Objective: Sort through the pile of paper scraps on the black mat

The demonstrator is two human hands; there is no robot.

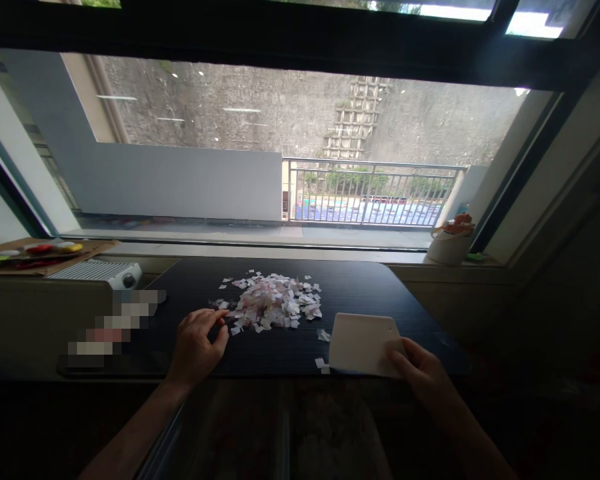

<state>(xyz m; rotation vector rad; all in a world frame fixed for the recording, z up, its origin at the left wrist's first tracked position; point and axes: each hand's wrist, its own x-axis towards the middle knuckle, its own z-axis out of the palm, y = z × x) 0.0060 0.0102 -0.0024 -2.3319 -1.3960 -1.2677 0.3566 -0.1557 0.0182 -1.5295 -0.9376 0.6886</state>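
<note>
Paper scraps (275, 303) sit in a loose heap, white and pinkish bits, roughly mid-way across the dark mat (360, 287) that covers the desk by the window. A few strays are scattered off the pile, some near the front edge of the mat.

Left hand (197, 343) is resting on the mat right at the near-left edge of the heap, fingers (215, 317) curled loosely and spread a little, tips touching or just about touching the outermost scraps. It's not gripping anything as far as I can see.

Right hand (425, 373) is pinching the near-right corner of a white plastic scraper (363, 343), thumb on top, other fingers hidden underneath. The scraper lies pretty much flat on the mat, just to the right of the heap, with a couple of stray scraps beside its left edge. Nothing sits between scraper and pile apart from those bits.

Further out: a white mug (447, 247) on the windowsill at the far right, holding something reddish, can't tell what. Over on the left there's a white ribbed appliance (100, 272) and behind it a cardboard tray (45, 257) with colourful items in it, too small to identify.
</note>
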